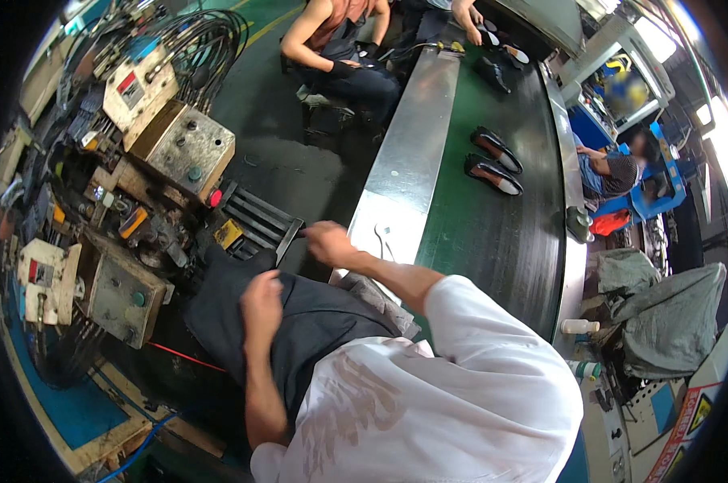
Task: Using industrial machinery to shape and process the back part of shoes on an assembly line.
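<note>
My right hand (pixel 329 243) is closed beside the near end of a slatted dark metal rack (pixel 261 216). A small dark bit shows at its fingertips, too small to name. Over my lap, covered in dark cloth (pixel 323 310), hovers my left hand (pixel 261 306); its fingers are smeared by motion, and nothing shows in them. The rack juts from a machine with worn control boxes (pixel 188 153), one bearing a red button (pixel 214 198). To the right of my right hand, a thin looped metal item (pixel 385 240) lies on the bright metal ledge (pixel 408 153).
Beyond the ledge runs a dark conveyor belt (pixel 460 233) carrying black shoes (pixel 494 175). A seated person (pixel 340 64) works ahead, and another person's hand (pixel 468 16) reaches shoes at the far end. Grey cloth covers (pixel 674 318) and a white bottle (pixel 579 326) are at the right.
</note>
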`<state>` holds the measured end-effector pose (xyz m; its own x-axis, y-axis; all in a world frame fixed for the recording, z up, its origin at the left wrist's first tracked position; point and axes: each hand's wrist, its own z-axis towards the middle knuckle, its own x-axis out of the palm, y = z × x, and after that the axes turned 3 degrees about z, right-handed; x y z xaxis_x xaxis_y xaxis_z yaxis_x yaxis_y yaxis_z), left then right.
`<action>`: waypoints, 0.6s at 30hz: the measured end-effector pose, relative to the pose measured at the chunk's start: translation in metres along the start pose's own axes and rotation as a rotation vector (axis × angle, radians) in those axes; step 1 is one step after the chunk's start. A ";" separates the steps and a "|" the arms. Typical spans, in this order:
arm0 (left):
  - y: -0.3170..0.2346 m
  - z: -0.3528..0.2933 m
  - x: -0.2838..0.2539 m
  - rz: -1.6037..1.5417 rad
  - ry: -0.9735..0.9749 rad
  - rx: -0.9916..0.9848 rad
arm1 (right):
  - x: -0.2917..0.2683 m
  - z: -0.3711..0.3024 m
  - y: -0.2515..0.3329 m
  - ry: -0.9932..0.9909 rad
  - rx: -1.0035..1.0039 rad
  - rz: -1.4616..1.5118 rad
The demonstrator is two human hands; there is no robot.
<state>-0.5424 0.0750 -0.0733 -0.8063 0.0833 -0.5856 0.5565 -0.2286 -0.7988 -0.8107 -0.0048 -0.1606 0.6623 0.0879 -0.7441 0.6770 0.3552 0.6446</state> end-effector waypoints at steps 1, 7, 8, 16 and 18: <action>-0.026 0.011 0.028 -0.046 0.064 0.065 | -0.020 -0.032 -0.029 -0.144 0.175 0.027; -0.031 0.002 0.109 0.248 0.763 0.134 | -0.131 -0.268 -0.106 -0.156 1.049 -0.311; -0.031 0.008 0.118 0.234 0.781 0.176 | -0.137 -0.329 -0.118 -0.118 1.213 -0.345; -0.020 0.018 0.119 0.154 0.673 0.218 | -0.071 -0.396 -0.061 0.230 1.709 -0.027; -0.017 0.021 0.121 0.172 0.687 0.244 | -0.072 -0.393 -0.061 0.233 1.685 0.010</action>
<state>-0.6532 0.0681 -0.1278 -0.3605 0.5959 -0.7176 0.5386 -0.4951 -0.6817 -1.0261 0.3329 -0.2152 0.7143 0.2632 -0.6485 0.3400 -0.9404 -0.0072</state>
